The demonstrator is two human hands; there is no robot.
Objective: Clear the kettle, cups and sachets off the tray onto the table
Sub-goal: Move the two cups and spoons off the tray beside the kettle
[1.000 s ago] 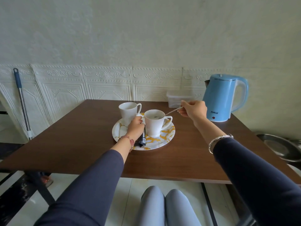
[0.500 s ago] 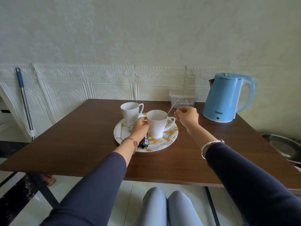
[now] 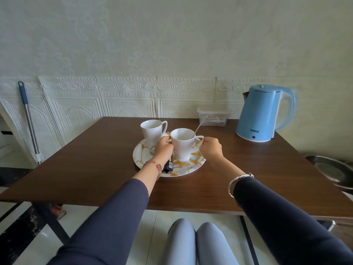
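Observation:
A round white tray (image 3: 183,170) with yellow veining lies in the middle of the brown table (image 3: 95,165). Two white cups stand on it. The near cup (image 3: 182,145) has a spoon (image 3: 199,126) leaning inside. My left hand (image 3: 162,150) presses against its left side, and my right hand (image 3: 211,149) grips its handle. The far cup (image 3: 151,131) stands behind, to the left. A dark sachet (image 3: 169,166) lies on the tray under my left wrist. The light blue kettle (image 3: 263,113) stands on the table at the back right.
A clear plastic box (image 3: 213,116) sits at the table's back edge by the wall. A mop handle (image 3: 28,121) leans on the wall at left. Metal basins (image 3: 332,170) stand off the table's right side. My knees (image 3: 194,243) are below the front edge.
My right hand let go of the spoon, leaving it in the near cup, and came down onto the cup's handle. My left hand shifted from beside the cup onto its side.

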